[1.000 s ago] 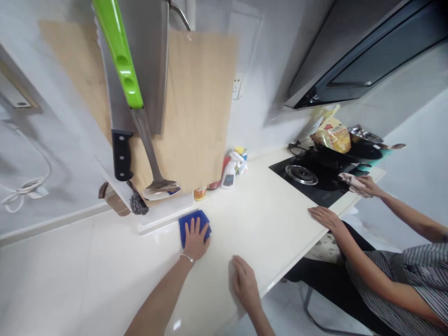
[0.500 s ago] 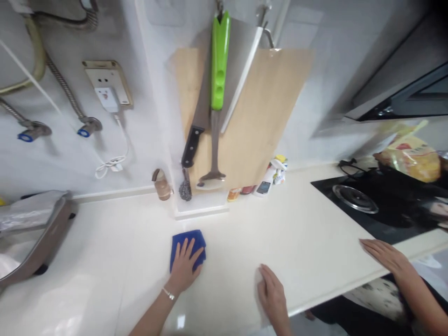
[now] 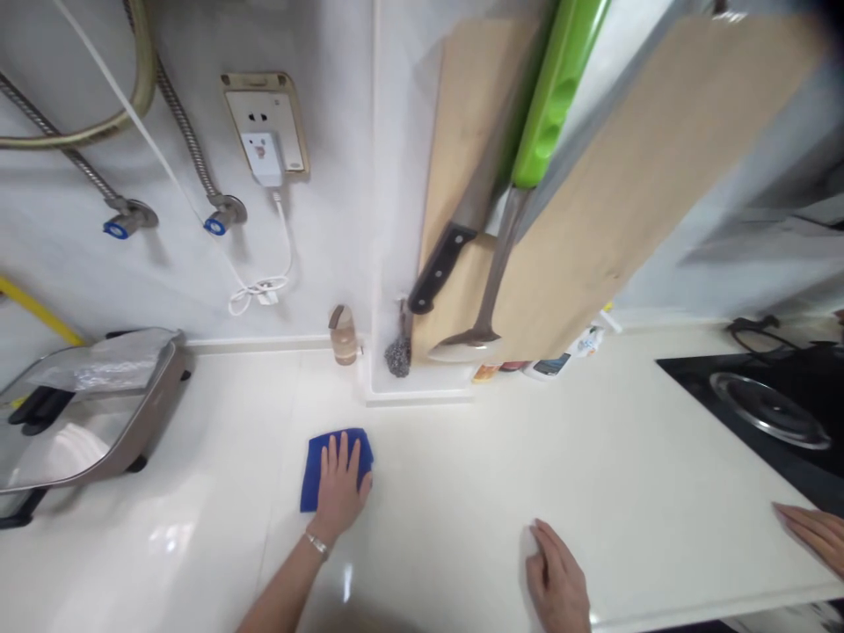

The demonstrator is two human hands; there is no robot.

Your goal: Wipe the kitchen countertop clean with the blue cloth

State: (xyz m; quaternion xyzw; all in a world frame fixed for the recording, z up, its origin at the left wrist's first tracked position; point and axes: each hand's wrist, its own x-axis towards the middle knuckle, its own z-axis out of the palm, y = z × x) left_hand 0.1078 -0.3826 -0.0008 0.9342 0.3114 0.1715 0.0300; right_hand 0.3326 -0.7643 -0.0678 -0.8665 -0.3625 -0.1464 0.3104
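My left hand (image 3: 341,488) lies flat on a folded blue cloth (image 3: 316,462), its fingers stretched out over it and a bracelet on the wrist. The cloth rests on the white countertop (image 3: 422,483). My right hand (image 3: 559,580) rests on the counter near its front edge, fingers together and loosely curled, with nothing visible in it. Another person's hand (image 3: 814,532) lies on the counter at the far right, below the black cooktop (image 3: 758,431).
A lidded electric pan (image 3: 151,396) stands at the left. A small brown bottle (image 3: 343,336) is against the wall. A cutting board (image 3: 593,246), knife (image 3: 443,268), green-handled spatula (image 3: 547,114) and scrubber (image 3: 397,356) hang in front. Cleaning bottles (image 3: 550,365) stand behind the board.
The view has shifted left and closer to the wall. My left hand and the blue cloth have slid left along the counter. My right hand still rests on the counter.
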